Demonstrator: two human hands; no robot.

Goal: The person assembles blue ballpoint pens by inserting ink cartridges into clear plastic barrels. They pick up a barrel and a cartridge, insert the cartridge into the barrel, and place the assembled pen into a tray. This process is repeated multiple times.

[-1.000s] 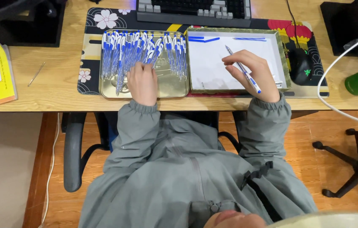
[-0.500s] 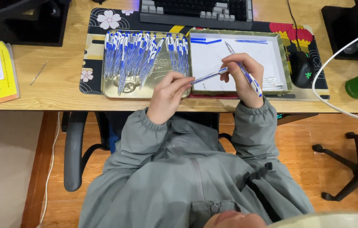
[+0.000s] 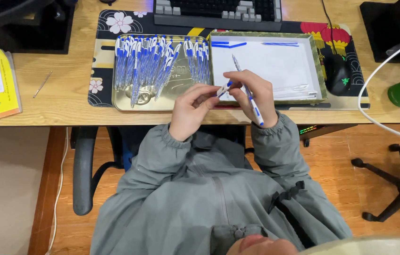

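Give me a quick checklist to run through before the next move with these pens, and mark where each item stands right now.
1. Left hand has a grip on the small blue-and-white pen part: ok.
2. Right hand holds a clear pen with blue grip: ok.
3. Pen and part lined up and joined: cannot tell, the fingers hide where they meet.
4. Gold metal tray stocked with pens within reach: ok.
5. White-lined box has room; only a few blue pieces lie along its far edge: ok.
6. Both hands over the desk edge, above the trays: ok.
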